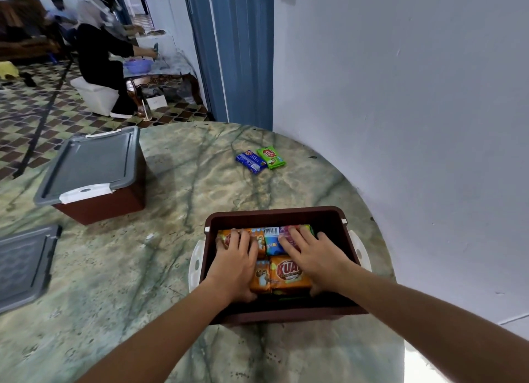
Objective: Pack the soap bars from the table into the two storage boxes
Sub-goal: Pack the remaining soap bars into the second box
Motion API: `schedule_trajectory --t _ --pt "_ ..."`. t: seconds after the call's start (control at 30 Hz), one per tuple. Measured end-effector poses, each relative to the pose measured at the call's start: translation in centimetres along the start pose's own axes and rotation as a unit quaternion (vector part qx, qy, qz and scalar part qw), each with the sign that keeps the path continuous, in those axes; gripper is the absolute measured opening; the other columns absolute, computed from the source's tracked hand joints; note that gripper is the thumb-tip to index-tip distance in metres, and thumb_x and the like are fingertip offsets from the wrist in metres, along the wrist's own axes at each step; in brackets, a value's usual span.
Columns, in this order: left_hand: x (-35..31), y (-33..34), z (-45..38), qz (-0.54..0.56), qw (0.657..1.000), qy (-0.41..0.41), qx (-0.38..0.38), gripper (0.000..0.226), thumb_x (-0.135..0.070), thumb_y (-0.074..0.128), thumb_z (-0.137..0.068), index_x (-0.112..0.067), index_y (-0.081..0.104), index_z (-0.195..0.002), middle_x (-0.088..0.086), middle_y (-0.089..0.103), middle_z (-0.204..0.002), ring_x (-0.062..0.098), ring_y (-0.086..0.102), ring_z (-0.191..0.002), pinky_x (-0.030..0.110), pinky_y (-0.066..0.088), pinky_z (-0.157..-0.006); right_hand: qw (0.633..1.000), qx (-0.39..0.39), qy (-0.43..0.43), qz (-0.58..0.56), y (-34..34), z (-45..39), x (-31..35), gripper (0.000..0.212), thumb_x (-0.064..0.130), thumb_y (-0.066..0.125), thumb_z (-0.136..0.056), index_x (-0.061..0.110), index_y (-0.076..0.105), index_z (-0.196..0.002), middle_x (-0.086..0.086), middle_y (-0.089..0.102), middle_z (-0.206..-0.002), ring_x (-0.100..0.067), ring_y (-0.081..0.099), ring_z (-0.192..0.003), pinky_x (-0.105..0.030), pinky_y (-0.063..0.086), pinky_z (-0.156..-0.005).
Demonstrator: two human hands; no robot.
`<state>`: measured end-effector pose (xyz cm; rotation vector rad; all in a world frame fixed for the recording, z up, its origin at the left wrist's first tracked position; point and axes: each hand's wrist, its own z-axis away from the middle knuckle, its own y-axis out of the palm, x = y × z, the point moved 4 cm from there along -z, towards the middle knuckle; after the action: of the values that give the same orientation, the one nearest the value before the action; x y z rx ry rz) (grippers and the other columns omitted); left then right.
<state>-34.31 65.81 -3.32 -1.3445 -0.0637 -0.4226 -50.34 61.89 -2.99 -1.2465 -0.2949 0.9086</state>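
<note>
The open dark brown plastic storage box (274,215) stands on the round green-veined marble table (183,182), near its close edge. A white latch handle is folded out on each of its two short sides. Inside lies a top layer of wrapped soap bars: at least two orange-wrapped bars (289,272), one blue-wrapped bar (272,241) and one pink-wrapped bar (289,233) show between the hands; the full count is hidden.

The left hand (237,261) lies flat on the orange bars at the left of the box, fingers straight and spread, pressing down, gripping nothing. The right hand (312,258) lies flat on the pink and blue bars at the right, fingers (294,238) likewise extended and pressing, with the thumb down at the near end of the orange bar.

Two soap bars remain on the table beyond the box, touching side by side: one dark blue packet (251,161) and one green packet (270,157).

A second brown storage box (106,202) stands at the far left of the table, closed with a grey lid (88,165) with white clips. One separate grey lid (24,263) lies flat at the left edge of the table.

In the background, people sit at another table.
</note>
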Motion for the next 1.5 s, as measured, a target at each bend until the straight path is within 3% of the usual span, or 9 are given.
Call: schedule_trajectory --t 0.2,0.3,0.47,0.53,0.97,1.17,1.3,1.4,1.5 --pt "0.0 0.0 0.1 -0.004 1.000 -0.001 0.001 0.113 -0.068 0.062 -0.068 -0.005 0.009 -0.146 0.021 0.014 -0.151 0.042 0.014 -0.139 0.061 0.023 -0.110 0.937 -0.061 0.086 -0.332 -0.6 0.9 0.4 0.103 0.039 0.074 -0.076 0.017 0.010 -0.153 -0.009 0.005 -0.159 -0.030 0.009 -0.146 -0.046 0.028 -0.114" --pt "0.1 0.1 0.1 -0.005 1.000 -0.002 0.001 0.114 -0.069 0.061 -0.069 -0.004 0.008 -0.147 0.021 0.013 -0.151 0.041 0.013 -0.140 0.061 0.023 -0.110 0.762 -0.202 0.283 -0.547 -0.3 2.3 -1.5 0.063 0.029 0.062 -0.089 0.013 0.034 -0.144 -0.005 0.038 -0.142 -0.021 0.045 -0.126 -0.036 0.044 -0.102" --pt "0.1 0.0 -0.1 0.001 1.000 0.001 0.001 0.113 -0.068 0.062 -0.069 -0.005 0.009 -0.147 0.022 0.015 -0.151 0.041 0.014 -0.140 0.061 0.023 -0.110 0.416 -0.088 0.393 -0.815 1.1 -1.2 0.3 0.062 0.043 0.065 -0.084 0.012 0.042 -0.131 -0.012 0.064 -0.110 -0.026 0.068 -0.088 -0.040 0.057 -0.080" --pt "0.1 -0.1 -0.1 0.007 1.000 0.003 0.001 0.112 -0.067 0.063 -0.069 -0.005 0.010 -0.147 0.021 0.016 -0.151 0.041 0.015 -0.139 0.061 0.024 -0.110 0.357 -0.077 0.386 -0.847 1.0 -1.9 -0.1 0.059 0.046 0.067 -0.079 0.011 0.047 -0.122 -0.013 0.069 -0.098 -0.028 0.071 -0.080 -0.040 0.058 -0.074" --pt "0.3 0.1 0.1 0.014 1.000 0.003 -0.009 0.109 -0.067 0.062 -0.070 -0.006 0.013 -0.145 0.021 0.017 -0.150 0.041 0.015 -0.139 0.061 0.022 -0.110 0.451 0.042 0.319 -0.832 3.5 0.3 -0.5 0.047 0.037 0.065 -0.088 0.011 0.050 -0.125 -0.011 0.074 -0.095 -0.025 0.073 -0.081 -0.035 0.057 -0.072" --pt "2.8 -2.3 0.9 0.237 0.970 0.046 -0.024 0.088 -0.068 0.060 -0.073 -0.018 0.037 -0.142 0.006 0.038 -0.143 0.023 0.034 -0.134 0.042 0.036 -0.108 0.766 -0.178 0.268 -0.556 -1.9 3.4 -2.5 0.026 0.025 0.060 -0.091 0.016 0.060 -0.116 0.004 0.068 -0.097 -0.008 0.066 -0.081 -0.025 0.053 -0.071" --pt "9.0 -2.3 2.8 0.416 0.850 -0.130 -0.296 0.036 -0.047 0.055 -0.084 -0.017 0.062 -0.104 -0.001 0.062 -0.094 0.016 0.057 -0.086 0.037 0.050 -0.076 0.761 -0.301 0.372 -0.438 -2.1 5.6 -7.9 0.036 0.032 0.055 -0.093 0.013 0.058 -0.123 -0.006 0.060 -0.120 -0.025 0.054 -0.111 -0.035 0.043 -0.090" --pt "9.5 2.5 3.1 0.627 0.696 -0.341 -0.080 0.041 -0.049 0.050 -0.092 -0.013 0.056 -0.110 0.014 0.066 -0.102 0.023 0.061 -0.078 0.037 0.049 -0.066 0.668 -0.109 0.420 -0.605 2.2 4.7 -9.0 0.047 0.053 0.039 -0.095 0.015 0.063 -0.107 -0.010 0.063 -0.105 -0.025 0.057 -0.092 -0.039 0.043 -0.090" --pt "7.1 4.1 2.6 0.830 0.455 -0.323 0.006 0.051 -0.050 0.046 -0.094 -0.006 0.069 -0.105 0.021 0.071 -0.101 0.037 0.069 -0.088 0.047 0.055 -0.079 0.562 -0.089 0.401 -0.718 4.5 3.9 -7.8 0.053 0.055 0.039 -0.094 0.015 0.069 -0.077 -0.009 0.068 -0.084 -0.024 0.064 -0.081 -0.044 0.047 -0.084"
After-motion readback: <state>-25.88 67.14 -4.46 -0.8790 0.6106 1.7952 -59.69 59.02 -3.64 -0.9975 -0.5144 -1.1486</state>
